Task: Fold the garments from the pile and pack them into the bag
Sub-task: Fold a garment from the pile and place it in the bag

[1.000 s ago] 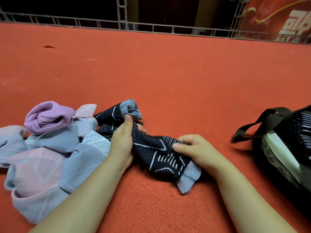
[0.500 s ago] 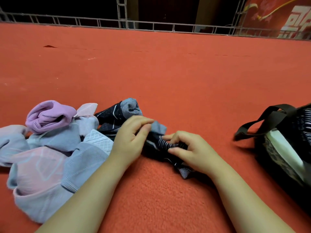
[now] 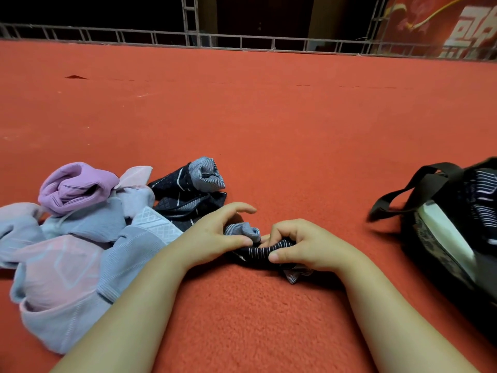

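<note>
Red carpet (image 3: pixel 269 125) carries everything. Both hands are clamped on one dark striped sock (image 3: pixel 258 251), bunched up on the carpet between them: left hand (image 3: pixel 215 238) pinches its grey cuff end with thumb and fingers, right hand (image 3: pixel 304 246) is curled over the dark middle, thumb pressed on the near side. Pile (image 3: pixel 80 238) of pale blue, pink and purple garments lies just left of the sock, with another dark sock (image 3: pixel 188 192) at the pile's far right edge. Black bag (image 3: pixel 457 238) sits well right of the sock, open, with striped fabric inside.
</note>
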Tool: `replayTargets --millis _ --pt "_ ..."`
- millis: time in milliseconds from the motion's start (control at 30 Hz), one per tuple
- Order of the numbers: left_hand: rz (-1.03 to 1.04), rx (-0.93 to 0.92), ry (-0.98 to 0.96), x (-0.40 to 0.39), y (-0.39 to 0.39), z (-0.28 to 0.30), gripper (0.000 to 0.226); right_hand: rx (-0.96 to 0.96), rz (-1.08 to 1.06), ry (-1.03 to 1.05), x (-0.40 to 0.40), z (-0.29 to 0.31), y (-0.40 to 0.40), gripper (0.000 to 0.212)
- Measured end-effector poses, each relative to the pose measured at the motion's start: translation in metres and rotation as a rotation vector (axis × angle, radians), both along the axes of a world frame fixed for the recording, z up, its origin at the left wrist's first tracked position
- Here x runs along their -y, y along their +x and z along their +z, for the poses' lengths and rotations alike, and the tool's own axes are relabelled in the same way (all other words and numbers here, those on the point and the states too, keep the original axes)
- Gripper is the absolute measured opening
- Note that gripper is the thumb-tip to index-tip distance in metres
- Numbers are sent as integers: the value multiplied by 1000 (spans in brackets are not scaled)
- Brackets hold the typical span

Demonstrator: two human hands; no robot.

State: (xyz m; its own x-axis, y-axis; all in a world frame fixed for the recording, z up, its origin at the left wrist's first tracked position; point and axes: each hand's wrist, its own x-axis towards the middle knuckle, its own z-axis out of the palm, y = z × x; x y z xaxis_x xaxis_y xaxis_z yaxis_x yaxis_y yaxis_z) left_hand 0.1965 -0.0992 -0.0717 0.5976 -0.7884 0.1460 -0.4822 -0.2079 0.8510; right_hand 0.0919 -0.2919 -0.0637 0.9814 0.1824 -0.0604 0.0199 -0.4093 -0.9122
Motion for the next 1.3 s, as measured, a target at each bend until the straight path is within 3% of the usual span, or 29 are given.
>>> replayTargets --millis 133,433,567,700,833,1000,1100,1233,1300 --pt "72 80 -42 4 0 3 8 -40 21 110 4 -1 -2 16" --pt "6 -364 -282 3 -8 7 22 -52 -40 192 7 0 -2 15" --pt "32 -370 -332 -1 -7 12 23 -8 -64 312 13 -1 -3 21" --pt "151 -212 -244 -2 -11 21 16 14 -98 515 20 -2 -1 26" --pt "514 -310 -550 3 3 16 35 23 -168 598 18 -2 -1 25" --pt "698 -702 -1113 -14 25 19 28 81 -317 595 19 4 -1 15" --pt "659 -524 -1021 -11 17 18 27 154 -513 695 20 5 3 21" --pt "468 -139 -637 6 -9 14 14 148 -651 890 -9 3 10 11" --pt "326 -44 -451 14 -23 12 11 146 -669 997 -27 2 11 9"
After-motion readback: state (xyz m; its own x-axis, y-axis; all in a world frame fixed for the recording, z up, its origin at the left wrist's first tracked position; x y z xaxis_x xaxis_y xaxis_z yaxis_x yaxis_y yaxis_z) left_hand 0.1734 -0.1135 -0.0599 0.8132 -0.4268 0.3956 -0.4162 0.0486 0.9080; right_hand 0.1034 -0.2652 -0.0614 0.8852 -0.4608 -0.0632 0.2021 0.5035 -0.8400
